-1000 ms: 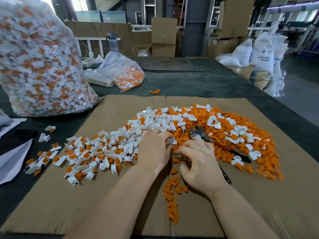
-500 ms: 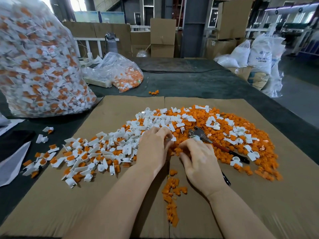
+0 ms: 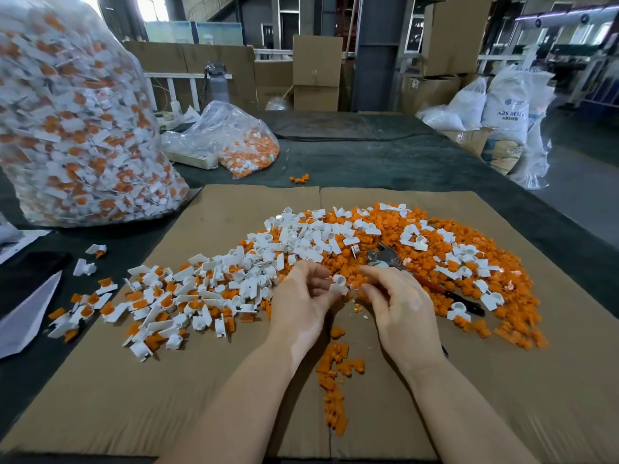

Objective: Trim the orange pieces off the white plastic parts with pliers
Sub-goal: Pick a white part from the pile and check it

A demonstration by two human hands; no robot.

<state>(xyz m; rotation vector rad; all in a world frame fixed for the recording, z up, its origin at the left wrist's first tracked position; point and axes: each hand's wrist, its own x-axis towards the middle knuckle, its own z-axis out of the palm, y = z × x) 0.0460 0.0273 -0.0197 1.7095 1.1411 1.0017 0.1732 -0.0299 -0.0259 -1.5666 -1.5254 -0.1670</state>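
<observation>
White part [image 3: 339,285] sits pinched between my two hands above the cardboard [image 3: 214,390]: left hand [image 3: 303,304] has a narrow grip on it, right hand [image 3: 400,306] curls at its other side, though I cannot tell if it touches. Pliers [image 3: 390,259] lie on the orange pieces [image 3: 502,309] just beyond my right hand.

Parts pile [image 3: 254,279] on cardboard [image 3: 140,390]; pliers [image 3: 388,259] right (seemingly atop scraps); bag [image 3: 73,128] behind-left.
</observation>
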